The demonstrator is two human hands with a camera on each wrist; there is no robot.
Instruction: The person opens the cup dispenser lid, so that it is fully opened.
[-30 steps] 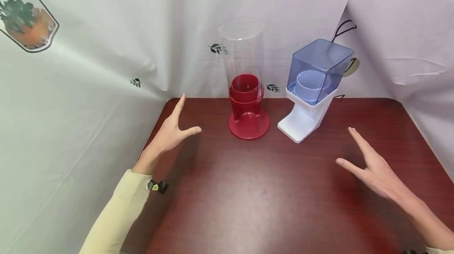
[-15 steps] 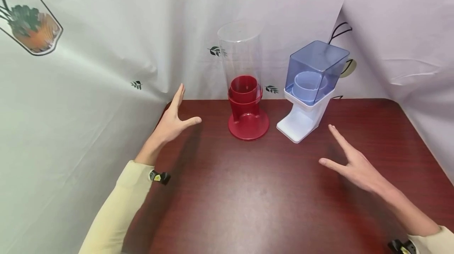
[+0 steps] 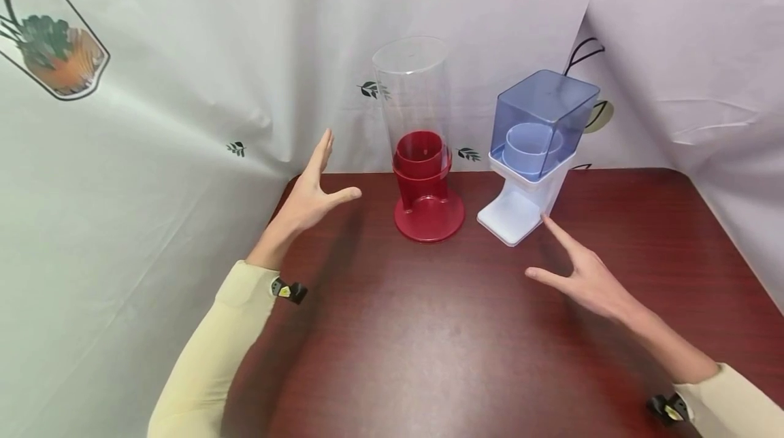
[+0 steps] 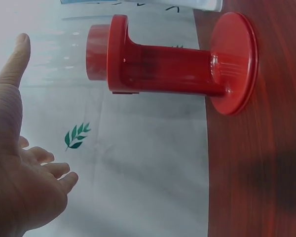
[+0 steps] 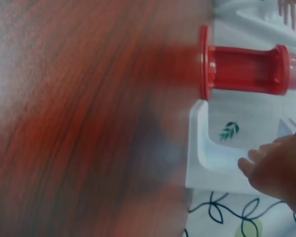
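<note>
Upright at the back of the table stands a red dispenser stand with a round base, topped by a tall clear tube. To its right is a white dispenser stand under a see-through blue box. My left hand hovers left of the red stand, thumb spread from straight fingers, holding nothing. My right hand is in the air in front of the white stand, also spread; its fingertips overlap that stand in the head view. In the right wrist view the fingers appear before the white stand.
A dark red-brown wooden table lies under both hands. White printed cloth hangs behind it and along the left and right sides, close to the table's edges. Each wrist wears a small black device, such as the left one.
My right hand has moved left, up to the white stand. My left hand has shifted slightly right and farther forward. Both dispensers have stayed in place, while the head view has shifted a little.
</note>
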